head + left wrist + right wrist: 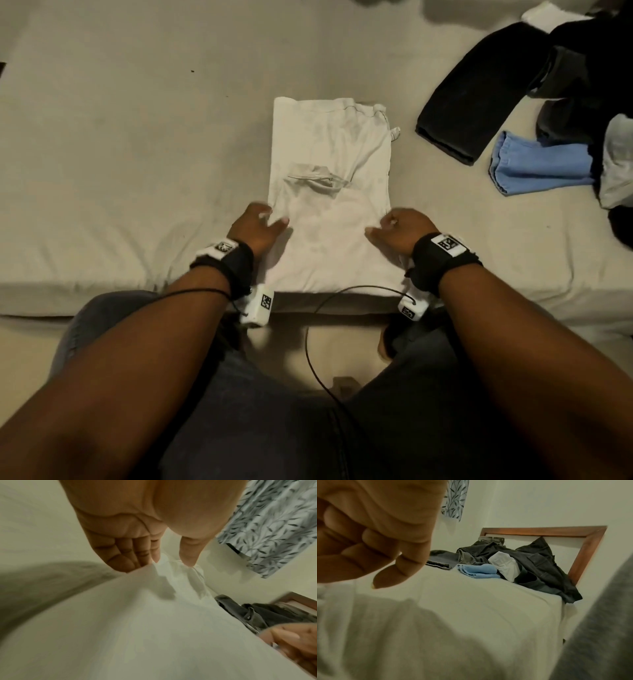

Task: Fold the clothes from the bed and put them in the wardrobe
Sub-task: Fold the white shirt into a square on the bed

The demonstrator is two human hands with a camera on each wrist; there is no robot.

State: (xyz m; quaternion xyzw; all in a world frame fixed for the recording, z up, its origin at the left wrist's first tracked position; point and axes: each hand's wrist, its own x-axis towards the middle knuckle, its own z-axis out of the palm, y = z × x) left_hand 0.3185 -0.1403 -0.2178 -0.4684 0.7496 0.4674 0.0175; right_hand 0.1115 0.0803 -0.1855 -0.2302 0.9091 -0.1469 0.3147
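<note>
One garment is partway done: we have the white shirt laid flat on the bed, already narrowed to a tall rectangle w/ sides tucked in, hem end toward us at the bed's edge. Judging from this, the lengthwise folds are in and the crosswise fold(s) are left. Our left hand sits at the shirt's left edge, fingers fairly straight, thumb apart from them over the cloth; the left wrist view shows fingertips at the fabric, but we can't tell if it's a real pinch. Our right hand is at the right edge, fingers curled; the right wrist view shows nothing clearly in the grip, so can't tell if it holds the edge.

Still unfolded, approx. all the rest: dark trousers, a blue piece, more dark and pale items heaped by the wooden headboard. No wardrobe in view, so nothing looks put away.

Shirt is thin, soft cotton-like knit, w/ a crumpled patch mid-panel; bed sheet is matte, lightly creased.
</note>
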